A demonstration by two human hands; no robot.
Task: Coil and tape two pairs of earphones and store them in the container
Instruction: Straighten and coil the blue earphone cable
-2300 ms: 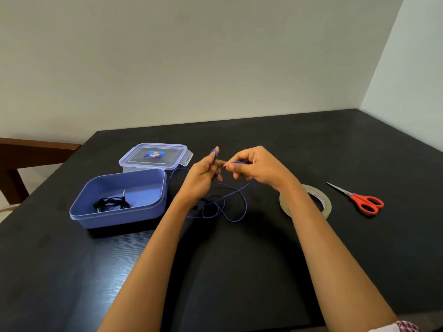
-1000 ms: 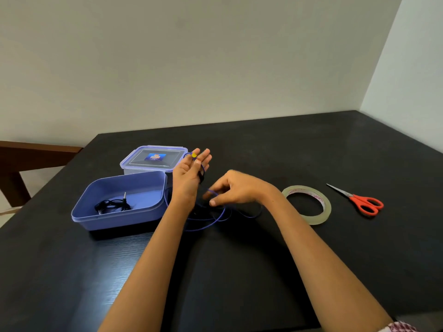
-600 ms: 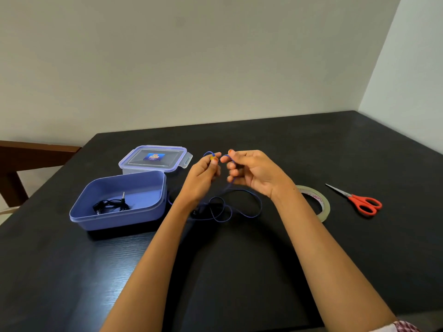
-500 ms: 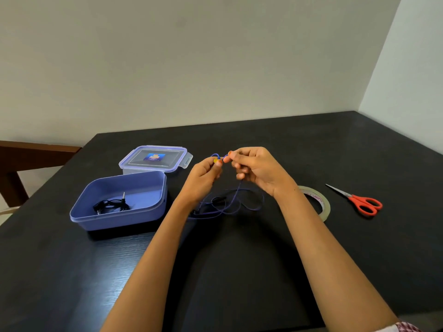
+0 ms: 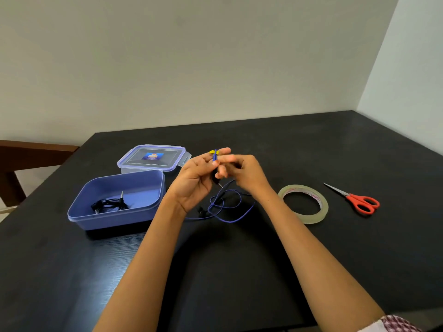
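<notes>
Head view: both hands are raised just above the black table (image 5: 311, 149), meeting in the middle. The left hand (image 5: 195, 180) is turned palm toward the person, fingers upright and close together. The cord of the blue earphones (image 5: 225, 208) runs up over its fingertips, where a yellow-painted nail shows, and the thumb looks to be pinning it there. The right hand (image 5: 243, 172) sits right against it, fingers curled in and pinching the same cord near the left fingertips. They are blurred, so I cannot tell which fingers do the pinching.

A short end with the metal plug dangles just under the hands. The rest of the blue cord lies in loose loops on the table between the two wrists.

Left of the hands sits the open blue container (image 5: 119, 222) with the black earphones (image 5: 109, 203) bundled inside. Its clear lid (image 5: 134, 162) lies just behind it. To the right are a roll of clear tape (image 5: 311, 220) and, farther out, red-handled scissors (image 5: 362, 203).
</notes>
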